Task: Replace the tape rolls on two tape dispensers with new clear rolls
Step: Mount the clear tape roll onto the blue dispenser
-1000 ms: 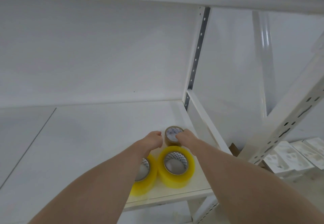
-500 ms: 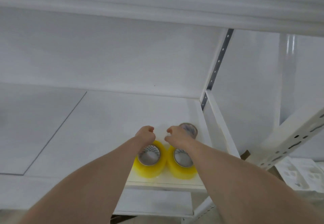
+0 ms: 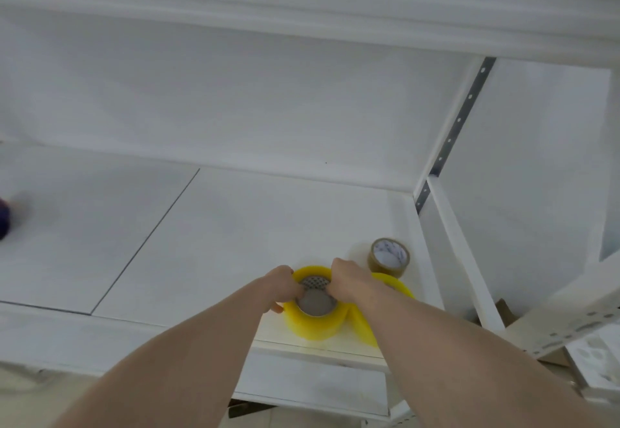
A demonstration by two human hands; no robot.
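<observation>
Two yellow-tinted clear tape rolls lie flat, side by side, near the front right corner of a white shelf [image 3: 235, 243]. My left hand [image 3: 285, 288] is closed on the left rim of the left yellow roll [image 3: 315, 323], fingers at its core. My right hand [image 3: 349, 285] is closed on that roll's right rim, and its wrist covers much of the right yellow roll [image 3: 397, 288]. A small brown tape roll [image 3: 390, 256] lies just behind them, untouched. No tape dispenser is in view.
A white perforated upright [image 3: 459, 119] and a side rail [image 3: 459, 260] bound the shelf on the right. A dark purple object [image 3: 2, 219] shows at the far left edge. Cardboard [image 3: 503, 313] and white moulded trays [image 3: 597, 354] lie beyond the rack, lower right.
My right hand has come off the brown roll and the right yellow roll onto the left yellow roll, beside my left hand. The brown roll is uncovered. The view has swung left.
</observation>
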